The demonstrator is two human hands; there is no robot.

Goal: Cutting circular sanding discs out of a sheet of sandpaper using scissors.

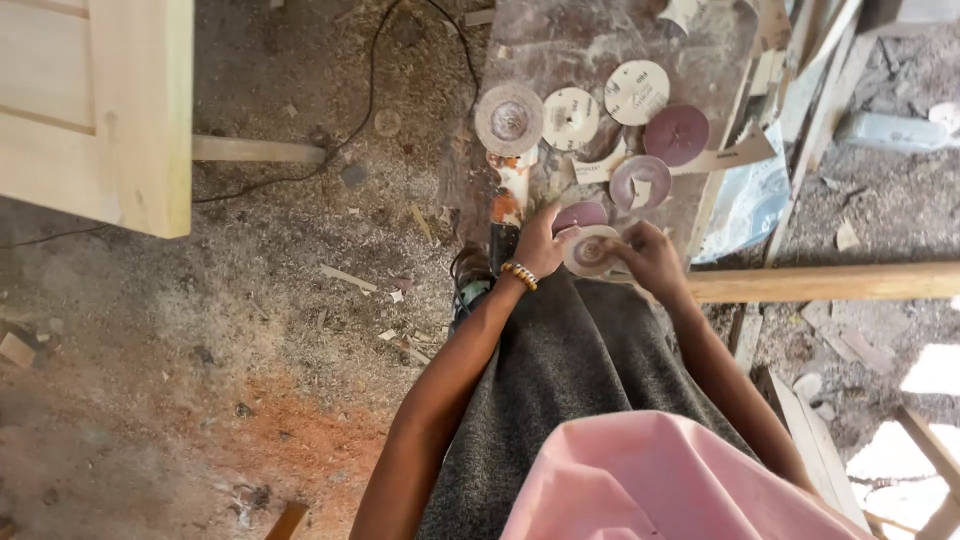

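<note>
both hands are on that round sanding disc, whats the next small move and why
Probably lift the disc clear of the board: the left hand and right hand pinch its opposite edges, and it sits low beside the maroon disc.

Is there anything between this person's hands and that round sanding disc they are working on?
Nothing visible does. Both the left hand and the right hand already touch the pale sanding disc, holding it from either side just above the lap. The other discs lie farther away on the dusty board.
</note>
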